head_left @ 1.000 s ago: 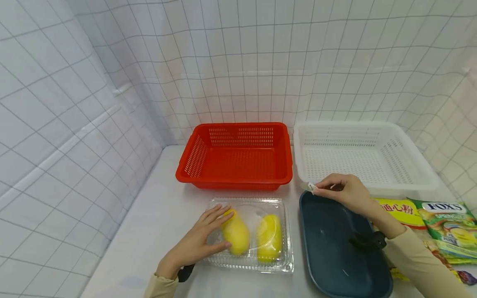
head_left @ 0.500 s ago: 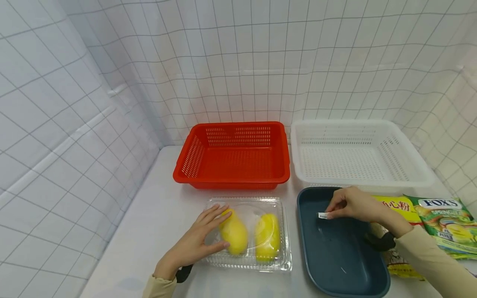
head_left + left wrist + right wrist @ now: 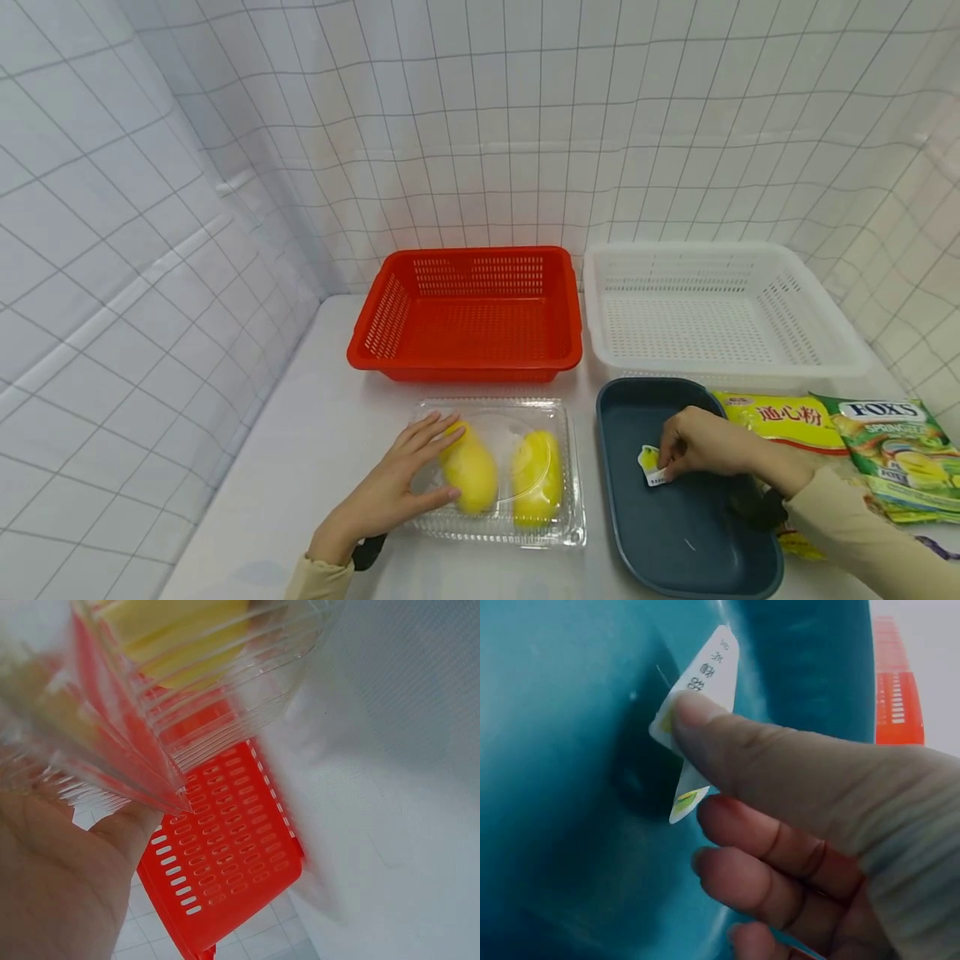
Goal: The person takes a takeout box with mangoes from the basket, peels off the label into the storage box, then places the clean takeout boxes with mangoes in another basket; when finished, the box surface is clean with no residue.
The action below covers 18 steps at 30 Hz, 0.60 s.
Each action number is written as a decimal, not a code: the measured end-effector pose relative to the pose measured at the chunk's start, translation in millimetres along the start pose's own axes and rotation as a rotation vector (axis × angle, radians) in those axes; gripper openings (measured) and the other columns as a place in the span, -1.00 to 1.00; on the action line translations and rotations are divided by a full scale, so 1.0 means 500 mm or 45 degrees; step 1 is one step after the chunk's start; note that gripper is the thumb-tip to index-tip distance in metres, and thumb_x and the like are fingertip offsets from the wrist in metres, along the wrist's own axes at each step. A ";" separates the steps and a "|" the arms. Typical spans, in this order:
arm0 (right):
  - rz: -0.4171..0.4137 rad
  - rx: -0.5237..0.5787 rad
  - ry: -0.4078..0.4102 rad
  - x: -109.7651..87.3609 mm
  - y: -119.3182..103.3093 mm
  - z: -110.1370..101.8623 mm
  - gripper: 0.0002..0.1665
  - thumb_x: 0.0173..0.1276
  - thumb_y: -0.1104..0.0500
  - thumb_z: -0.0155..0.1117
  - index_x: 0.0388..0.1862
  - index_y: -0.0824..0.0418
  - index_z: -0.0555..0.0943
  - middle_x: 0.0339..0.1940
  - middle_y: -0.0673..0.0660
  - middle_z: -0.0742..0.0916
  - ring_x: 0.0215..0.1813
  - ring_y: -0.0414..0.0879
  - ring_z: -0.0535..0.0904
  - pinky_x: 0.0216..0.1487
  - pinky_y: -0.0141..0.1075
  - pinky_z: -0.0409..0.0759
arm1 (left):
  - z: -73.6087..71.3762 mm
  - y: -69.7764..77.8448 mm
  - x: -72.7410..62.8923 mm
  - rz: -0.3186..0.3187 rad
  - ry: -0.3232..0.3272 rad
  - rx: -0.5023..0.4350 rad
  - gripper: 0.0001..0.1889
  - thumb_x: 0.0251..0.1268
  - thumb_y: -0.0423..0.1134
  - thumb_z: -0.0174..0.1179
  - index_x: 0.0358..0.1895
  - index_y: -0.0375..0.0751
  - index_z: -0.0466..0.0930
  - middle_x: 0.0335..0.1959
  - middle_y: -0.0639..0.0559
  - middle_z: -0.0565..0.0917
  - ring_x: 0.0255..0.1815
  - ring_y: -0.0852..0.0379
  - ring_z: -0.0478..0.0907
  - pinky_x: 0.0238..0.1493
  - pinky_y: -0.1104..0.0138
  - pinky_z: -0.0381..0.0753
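My right hand (image 3: 701,446) pinches a small white, yellow and green printed label (image 3: 651,467) between thumb and finger, over the inside of the dark blue tub (image 3: 675,542). In the right wrist view the label (image 3: 705,679) looks bent, with dark print on its white part. My left hand (image 3: 393,479) rests with extended fingers on the left side of a clear plastic box (image 3: 517,533). Through its lid show two yellow objects: a pear-shaped one (image 3: 471,475) partly under the fingers, and an oblong one (image 3: 537,479). The left wrist view shows the box (image 3: 217,727) close up.
A red basket (image 3: 465,365) and a white basket (image 3: 720,367) stand side by side at the back. Right of the tub lie a yellow packet (image 3: 787,417) and a green FOX'S bag (image 3: 896,458), partly behind my right arm. Grid-patterned sheeting (image 3: 480,133) encloses the table.
My right hand has moved with the label from the tub's back edge down over its inside, and the label has turned, showing its yellow-green part. My left hand stays on the box.
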State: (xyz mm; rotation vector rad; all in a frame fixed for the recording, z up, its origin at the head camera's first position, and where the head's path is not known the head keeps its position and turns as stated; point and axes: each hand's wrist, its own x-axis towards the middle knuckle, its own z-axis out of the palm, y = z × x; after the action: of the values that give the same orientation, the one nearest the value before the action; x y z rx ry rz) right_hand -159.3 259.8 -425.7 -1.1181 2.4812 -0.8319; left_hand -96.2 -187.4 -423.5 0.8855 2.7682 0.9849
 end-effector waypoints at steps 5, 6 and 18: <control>0.062 0.003 -0.052 0.002 0.001 0.008 -0.89 -0.01 0.17 0.54 -0.50 0.00 0.74 -0.50 -0.24 0.61 -0.49 -0.37 0.46 -0.51 -0.43 0.53 | 0.001 0.001 0.000 0.005 0.006 0.001 -0.24 0.17 0.18 0.23 0.44 0.09 0.23 0.48 0.20 0.09 0.49 0.07 -0.16 0.31 -0.17 0.06; 0.069 0.003 -0.056 0.003 0.002 0.010 -0.88 -0.02 0.17 0.54 -0.51 0.00 0.73 -0.51 -0.24 0.61 -0.49 -0.37 0.46 -0.51 -0.43 0.53 | 0.001 0.000 -0.001 0.005 0.006 0.002 -0.24 0.18 0.18 0.22 0.44 0.10 0.23 0.48 0.20 0.09 0.49 0.07 -0.16 0.31 -0.17 0.07; 0.096 -0.008 -0.074 0.002 0.001 0.016 -0.92 0.05 0.14 0.51 -0.50 -0.01 0.73 -0.56 -0.27 0.61 -0.54 -0.38 0.45 -0.53 -0.43 0.51 | 0.001 0.000 -0.002 0.017 0.009 0.008 -0.24 0.18 0.21 0.20 0.44 0.10 0.22 0.48 0.20 0.09 0.49 0.07 -0.16 0.31 -0.16 0.08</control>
State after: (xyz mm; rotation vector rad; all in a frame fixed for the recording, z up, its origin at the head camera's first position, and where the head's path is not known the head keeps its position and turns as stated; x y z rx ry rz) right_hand -156.7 256.2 -432.5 -1.0294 2.4634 -0.7601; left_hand -95.2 -187.9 -424.3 0.9037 2.7763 0.9841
